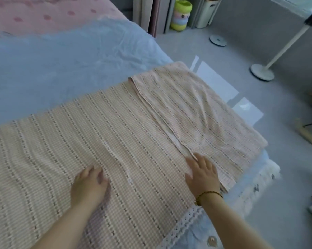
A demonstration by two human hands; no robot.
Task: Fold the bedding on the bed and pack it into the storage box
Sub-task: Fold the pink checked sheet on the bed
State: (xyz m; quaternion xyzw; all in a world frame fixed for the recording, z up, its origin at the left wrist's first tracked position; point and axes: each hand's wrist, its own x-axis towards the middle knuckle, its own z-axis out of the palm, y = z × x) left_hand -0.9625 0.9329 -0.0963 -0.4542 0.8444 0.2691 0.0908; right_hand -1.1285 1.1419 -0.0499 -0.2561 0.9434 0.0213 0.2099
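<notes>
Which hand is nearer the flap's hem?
Right. The right hand touches the hem at its near end; the left hand rests on the sheet, off to the hem's left.

Soft daylight, perhaps slight blur

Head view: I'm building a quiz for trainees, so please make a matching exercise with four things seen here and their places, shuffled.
1 peach checked fabric bedding
2 pale blue wrinkled bed sheet
3 brown beaded bracelet
4 yellow-green banded round tub

A on the wrist of the right hand
B on the floor by the curtains
C flat under the left hand
D on the bed beyond the peach bedding

Pairs: 1-C, 2-D, 3-A, 4-B
</notes>
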